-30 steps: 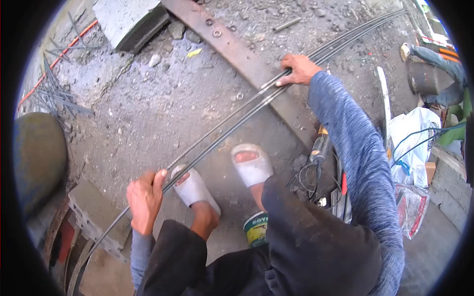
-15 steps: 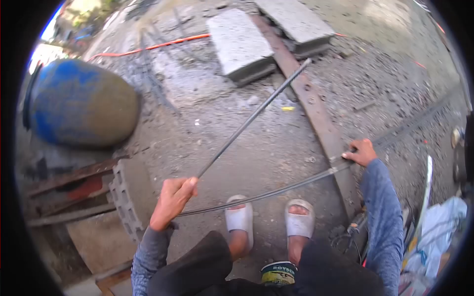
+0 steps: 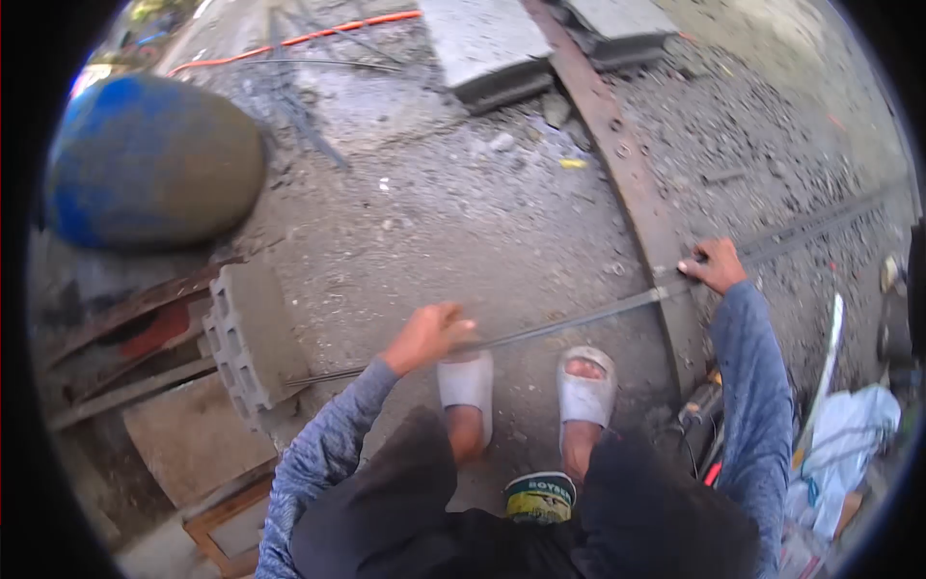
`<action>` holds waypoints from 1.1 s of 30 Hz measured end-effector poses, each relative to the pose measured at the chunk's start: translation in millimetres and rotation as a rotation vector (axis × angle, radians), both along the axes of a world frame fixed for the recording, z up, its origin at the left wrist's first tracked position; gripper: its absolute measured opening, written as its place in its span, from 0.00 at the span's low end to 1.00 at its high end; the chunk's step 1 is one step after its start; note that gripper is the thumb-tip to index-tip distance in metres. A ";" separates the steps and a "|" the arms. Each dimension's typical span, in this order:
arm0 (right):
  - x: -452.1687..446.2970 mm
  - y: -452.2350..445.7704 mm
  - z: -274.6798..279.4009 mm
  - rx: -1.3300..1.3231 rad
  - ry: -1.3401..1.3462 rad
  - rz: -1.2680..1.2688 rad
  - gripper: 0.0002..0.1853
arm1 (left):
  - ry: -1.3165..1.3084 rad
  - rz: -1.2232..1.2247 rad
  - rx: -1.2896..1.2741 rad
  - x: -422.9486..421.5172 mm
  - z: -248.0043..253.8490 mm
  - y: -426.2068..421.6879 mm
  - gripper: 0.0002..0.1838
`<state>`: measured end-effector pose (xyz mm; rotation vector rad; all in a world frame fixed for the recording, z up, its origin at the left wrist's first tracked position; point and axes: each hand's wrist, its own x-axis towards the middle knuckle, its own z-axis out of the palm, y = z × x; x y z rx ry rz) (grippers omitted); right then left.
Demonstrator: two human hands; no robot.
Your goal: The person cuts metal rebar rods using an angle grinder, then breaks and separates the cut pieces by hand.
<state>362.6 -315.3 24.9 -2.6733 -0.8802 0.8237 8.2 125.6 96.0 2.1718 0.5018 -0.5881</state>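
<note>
Several long thin metal rods (image 3: pixel 569 322) run across the ground from a hollow concrete block (image 3: pixel 256 333) on the left to the upper right. My right hand (image 3: pixel 714 265) has its fingers closed round the rods, just beyond where they cross a flat rusty steel bar (image 3: pixel 641 207). Above the rods, near my left foot, my left hand (image 3: pixel 429 336) is blurred, its fingers apart, with nothing seen in it. Its fingertips are close to the rods; whether they touch cannot be made out.
A blue, mud-coated drum (image 3: pixel 159 164) lies at the upper left. Two concrete slabs (image 3: pixel 487 43) are at the top, near an orange cord (image 3: pixel 318 36). A paint can (image 3: pixel 540 500) stands between my legs. A power tool (image 3: pixel 702 400) and plastic bags (image 3: pixel 849 439) lie at the right.
The rod that my left hand held up at an angle is out of it. That hand has moved right and opened. My right hand stays on the rods. The view has shifted left since the earliest frame.
</note>
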 end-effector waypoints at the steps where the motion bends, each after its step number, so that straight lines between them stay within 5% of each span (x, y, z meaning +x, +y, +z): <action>1: -0.4 -4.1 -1.6 0.021 -0.001 0.017 0.33 | 0.122 0.030 -0.061 -13.5 -7.4 -19.6 0.24; 3: -5.2 -4.7 10.6 -0.093 -0.003 0.059 0.39 | 0.079 0.381 -0.392 -65.2 -68.4 -31.8 0.18; 9: -10.3 -8.9 24.7 -0.243 -0.064 0.203 0.48 | 0.006 0.157 -0.074 -54.4 -52.3 -39.9 0.15; 13: -4.5 6.7 31.9 -0.403 0.025 0.199 0.51 | 0.033 0.314 -0.302 -50.0 -53.2 -39.0 0.14; 22: -26.8 -6.5 16.9 -0.226 -0.160 0.215 0.56 | 0.048 0.230 -0.374 -49.5 -65.4 -31.5 0.16; 28: -57.1 -22.3 19.6 -0.027 -0.360 0.090 0.48 | 0.160 0.240 -0.429 -40.8 -64.8 -28.3 0.18; 33: -63.3 -31.5 23.7 -0.020 -0.227 0.086 0.33 | 0.239 0.295 -0.471 -37.2 -59.9 -26.9 0.19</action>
